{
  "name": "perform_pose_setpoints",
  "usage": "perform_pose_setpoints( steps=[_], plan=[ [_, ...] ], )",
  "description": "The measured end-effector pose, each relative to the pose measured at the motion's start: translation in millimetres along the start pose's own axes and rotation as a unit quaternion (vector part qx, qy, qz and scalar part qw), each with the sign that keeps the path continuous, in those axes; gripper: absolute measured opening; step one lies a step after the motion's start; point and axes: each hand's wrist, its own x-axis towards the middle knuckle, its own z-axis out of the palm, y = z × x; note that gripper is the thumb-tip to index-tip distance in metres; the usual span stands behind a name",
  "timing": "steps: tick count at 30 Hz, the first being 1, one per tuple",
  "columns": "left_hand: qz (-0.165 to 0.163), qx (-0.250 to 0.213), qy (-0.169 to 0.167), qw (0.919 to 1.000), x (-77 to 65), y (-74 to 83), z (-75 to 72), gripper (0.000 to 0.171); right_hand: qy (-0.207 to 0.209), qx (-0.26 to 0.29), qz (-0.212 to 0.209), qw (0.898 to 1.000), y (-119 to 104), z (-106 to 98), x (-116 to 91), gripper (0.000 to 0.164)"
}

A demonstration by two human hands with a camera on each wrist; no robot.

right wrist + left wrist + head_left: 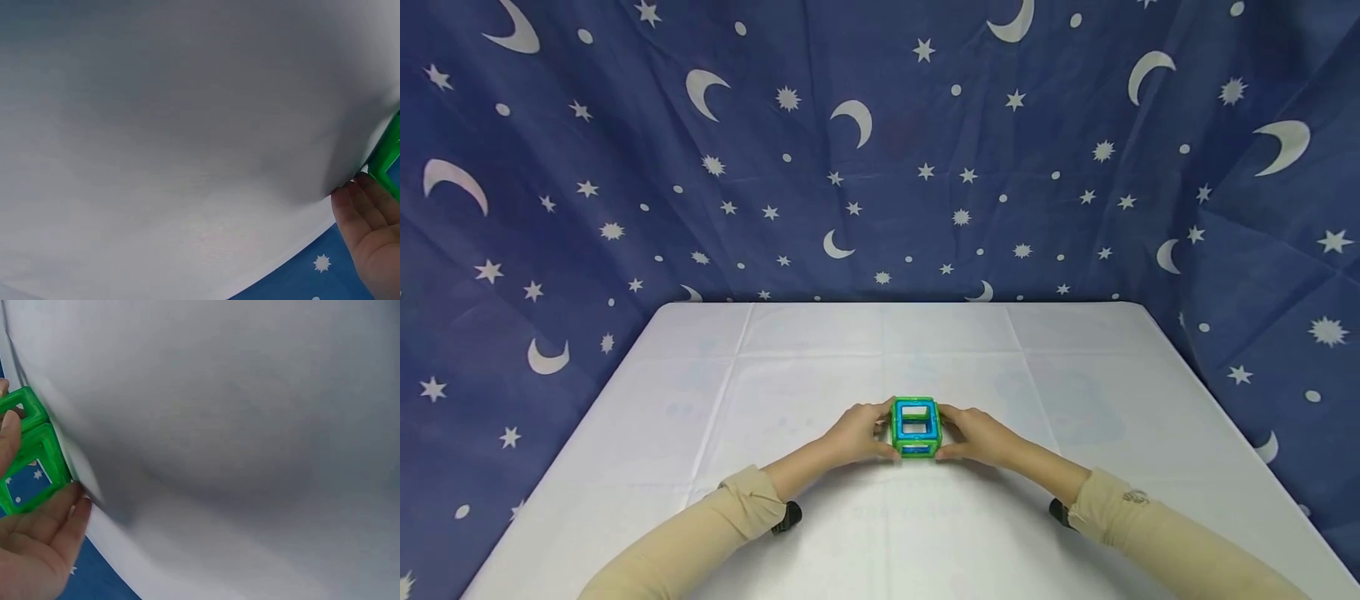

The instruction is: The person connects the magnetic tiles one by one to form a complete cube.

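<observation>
A small hollow cube of magnetic frame tiles (916, 439) sits at the middle of the white table, with blue on its upper face and green along its edges. My left hand (853, 433) grips its left side, the thumb near the front corner and fingers toward the back. On the opposite side my right hand (983, 435) holds it the same way. In the left wrist view, green frames (59, 464) show between thumb and fingers. Only a green corner (380, 164) enters the right wrist view, beside the fingertips of the right hand (375, 231).
White cloth with fold lines covers the table (820, 333). Behind and beside it hangs a blue curtain (895, 142) with white moons and stars. A dark wrist device (787, 517) sits under the left cuff, and another device (1060, 512) under the right cuff.
</observation>
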Motion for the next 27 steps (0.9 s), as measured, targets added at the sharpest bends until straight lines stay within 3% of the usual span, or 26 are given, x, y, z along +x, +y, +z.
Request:
perform_pose_setpoints(
  steps=[7, 27],
  plan=[
    [-0.022, 0.037, 0.012, 0.9990, 3.1, 1.9, 3.9, 0.089, 0.005, 0.001, -0.005, 1.000, 1.7, 0.5, -1.2, 0.077],
    [-0.015, 0.018, 0.017, 0.9996, 2.4, 0.6, 5.1, 0.086, 0.020, -0.024, -0.007, 1.000, -0.1, 0.6, -3.1, 0.073]
  ],
)
